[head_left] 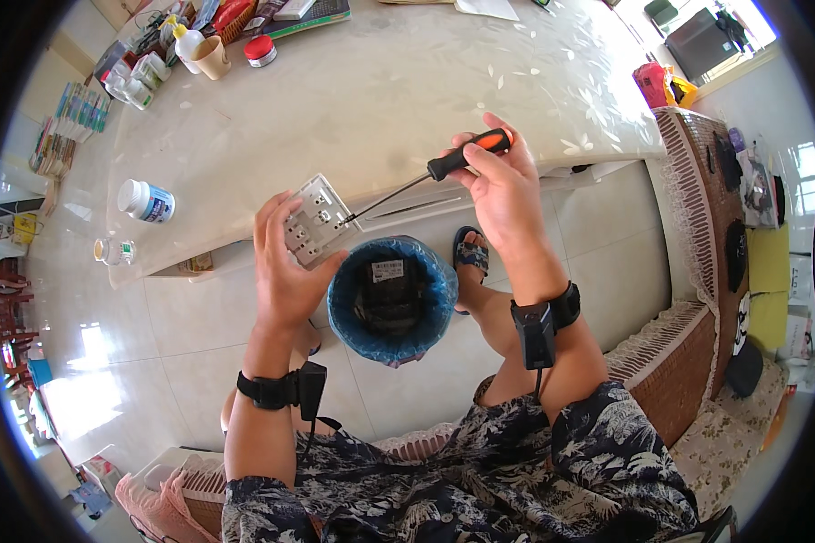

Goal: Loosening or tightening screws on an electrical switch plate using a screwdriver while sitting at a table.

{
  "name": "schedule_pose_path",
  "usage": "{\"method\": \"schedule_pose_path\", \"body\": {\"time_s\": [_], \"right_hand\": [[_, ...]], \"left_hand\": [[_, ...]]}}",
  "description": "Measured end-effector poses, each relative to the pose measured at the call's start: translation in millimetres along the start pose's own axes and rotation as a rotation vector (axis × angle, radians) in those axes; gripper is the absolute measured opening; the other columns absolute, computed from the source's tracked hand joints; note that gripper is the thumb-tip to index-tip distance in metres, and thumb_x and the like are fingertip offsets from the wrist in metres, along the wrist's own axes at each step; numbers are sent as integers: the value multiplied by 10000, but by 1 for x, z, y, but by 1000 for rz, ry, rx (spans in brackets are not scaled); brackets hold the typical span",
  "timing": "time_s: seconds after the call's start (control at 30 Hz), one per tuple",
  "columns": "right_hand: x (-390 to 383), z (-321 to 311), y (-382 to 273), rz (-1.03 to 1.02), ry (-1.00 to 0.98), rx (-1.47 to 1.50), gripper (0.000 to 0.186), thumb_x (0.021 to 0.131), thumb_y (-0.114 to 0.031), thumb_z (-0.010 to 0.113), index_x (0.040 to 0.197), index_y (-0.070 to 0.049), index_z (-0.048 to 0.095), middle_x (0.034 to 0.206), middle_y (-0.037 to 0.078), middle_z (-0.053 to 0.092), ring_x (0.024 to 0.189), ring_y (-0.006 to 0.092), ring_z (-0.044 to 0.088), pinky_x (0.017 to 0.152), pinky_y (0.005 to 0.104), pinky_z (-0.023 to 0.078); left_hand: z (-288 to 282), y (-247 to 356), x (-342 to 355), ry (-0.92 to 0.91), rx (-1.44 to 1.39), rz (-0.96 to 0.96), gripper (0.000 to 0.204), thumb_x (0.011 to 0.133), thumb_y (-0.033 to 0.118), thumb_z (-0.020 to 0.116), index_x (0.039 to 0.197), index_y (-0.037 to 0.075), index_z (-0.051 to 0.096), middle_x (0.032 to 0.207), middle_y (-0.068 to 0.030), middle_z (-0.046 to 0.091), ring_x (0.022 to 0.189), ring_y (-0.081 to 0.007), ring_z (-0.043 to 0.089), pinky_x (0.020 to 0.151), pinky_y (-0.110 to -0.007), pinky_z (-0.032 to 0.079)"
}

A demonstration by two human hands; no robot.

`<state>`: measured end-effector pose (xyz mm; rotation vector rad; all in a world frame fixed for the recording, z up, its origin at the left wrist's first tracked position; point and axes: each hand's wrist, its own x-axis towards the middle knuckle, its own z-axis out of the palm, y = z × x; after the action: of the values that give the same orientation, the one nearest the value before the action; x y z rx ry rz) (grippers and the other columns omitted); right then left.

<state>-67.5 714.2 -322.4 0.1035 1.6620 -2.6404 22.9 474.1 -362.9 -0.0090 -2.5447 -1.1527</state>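
Observation:
My left hand [285, 271] grips a white plastic wall-plate housing [310, 226] by its left side, tilted above the table's near edge. My right hand [503, 195] is closed on the black-and-orange handle of a screwdriver [462, 156], whose thin shaft slants down-left, its tip touching the housing near the right edge. Just beneath, a round bin lined with a blue bag [430, 308] stands on the floor, with a dark object [385, 294] bearing a white label inside it.
The table [407, 81] holds white bottles [152, 200], a red-lidded jar [260, 51], a paper cup [212, 56] and other clutter at back left. A seat with a woven cover [661, 357] is at right. My foot [471, 258] in a sandal rests on the tiled floor beside the bin.

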Motion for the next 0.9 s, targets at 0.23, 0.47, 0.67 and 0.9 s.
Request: {"method": "schedule_pose_path", "body": {"time_s": [0.23, 0.47, 0.67, 0.9], "right_hand": [[-2, 3, -5, 71, 43, -107, 503, 888, -148, 694, 1260, -8, 386, 1030, 86, 563, 960, 181, 613, 761, 341, 551], [-1, 1, -1, 87, 7, 49, 505, 898, -153, 682, 1277, -9, 381, 1028, 65, 567, 897, 183, 639, 750, 340, 551], [-2, 4, -6, 157, 55, -104, 520, 905, -87, 629, 1328, -6, 336, 1101, 123, 583, 944, 223, 641, 798, 365, 534], [-2, 4, -2, 83, 18, 49, 415, 925, -166, 649, 1228, -52, 391, 998, 68, 558, 904, 195, 636, 768, 350, 540]], "left_hand": [[0, 2, 0, -16, 43, 6, 770, 616, 13, 837, 1292, 87, 476, 1387, -140, 417, 1229, -297, 485, 896, -381, 531], [-2, 1, -1, -3, 37, 15, 780, 607, 15, 835, 1295, 99, 479, 1386, -141, 421, 1237, -306, 479, 903, -384, 523], [1, 0, 1, -1, 52, 26, 777, 609, 15, 832, 1295, 95, 476, 1388, -138, 418, 1231, -300, 484, 898, -375, 525], [-3, 0, 0, -1, 38, -19, 783, 609, 13, 834, 1298, 100, 474, 1390, -136, 415, 1242, -300, 475, 902, -378, 526]]}}
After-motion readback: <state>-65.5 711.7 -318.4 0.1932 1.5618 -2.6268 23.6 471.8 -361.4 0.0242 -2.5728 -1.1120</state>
